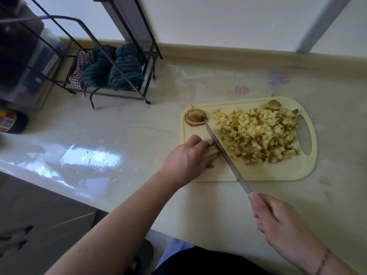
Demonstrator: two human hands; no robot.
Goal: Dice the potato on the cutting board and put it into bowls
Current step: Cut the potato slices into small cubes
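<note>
My left hand [188, 155] pins potato strips [213, 152] lying crosswise under the knife [224, 153], gripped in my right hand [278, 221], blade just beside my fingertips.

The left hand [188, 155] reaches far forward on a bare, outstretched forearm, its fingers [205, 144] curled downward. The right hand [278, 221] sits nearer, fingers wrapped tight.

Counter: pale worktop [139, 124] under my hands
By my fingers: cream cutting board [278, 171]
Far beyond my left hand: black wire rack [137, 90], bottle [12, 122]
</note>
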